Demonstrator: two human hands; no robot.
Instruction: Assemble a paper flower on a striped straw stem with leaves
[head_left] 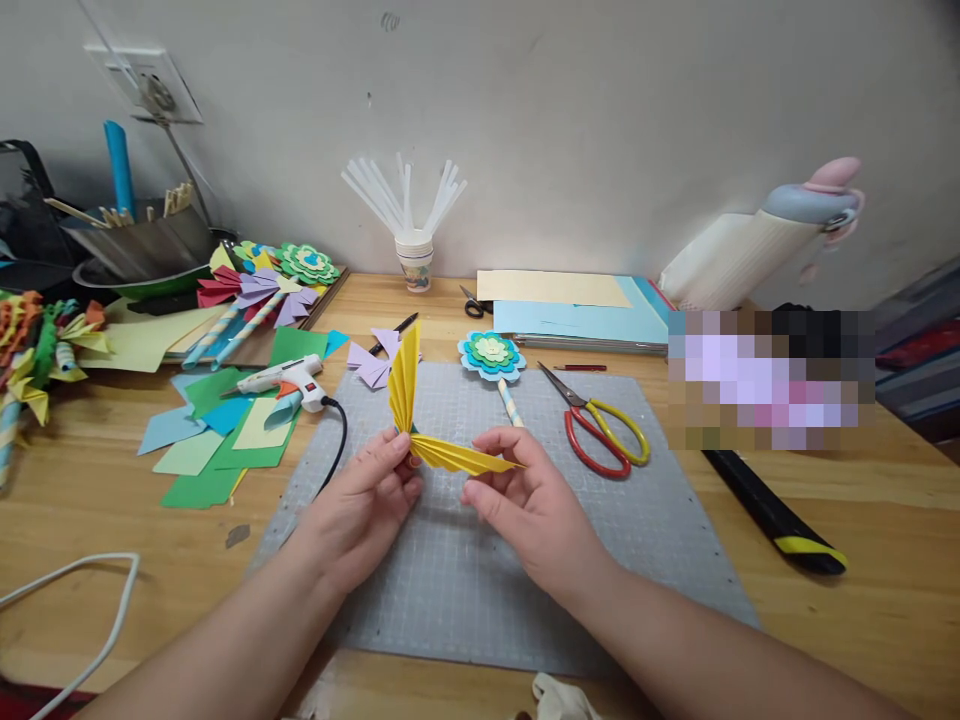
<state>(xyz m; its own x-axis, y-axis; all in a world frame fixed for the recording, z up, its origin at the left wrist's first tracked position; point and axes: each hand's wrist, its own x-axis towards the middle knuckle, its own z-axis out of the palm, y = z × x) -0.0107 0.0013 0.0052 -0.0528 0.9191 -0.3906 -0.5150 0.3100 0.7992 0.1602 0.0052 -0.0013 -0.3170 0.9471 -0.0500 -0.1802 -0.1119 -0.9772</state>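
1. Hands meet at the middle of the frame, over a grey cutting mat [465, 590] that lies on a wooden table [862, 490].
2. Left hand [367, 500] pinches the folded corner of a yellow pleated paper [420, 420], thumb and fingers closed on the point where its two fans join.
3. Right hand [525, 500] sits just beside it, fingertips closed on the lower fan, which runs out to the right; the other fan stands up toward the top of the frame.
4. Just above the hands, a blue and green paper flower [491, 355] on a striped stick lies on the mat, with lilac folded pieces [373, 362] to its left.
5. Scissors [604, 430] with one red and one yellow handle lie open on the mat, right of the flower.
6. A white glue gun [289, 380] rests left of the mat on loose green and blue paper sheets [217, 450], its black cord trailing down to the mat's edge.
7. At the back, against the wall, a paper cup [415, 262] holds clear sticks fanned out.
8. Finished paper flowers [262, 280] pile up in the upper left.
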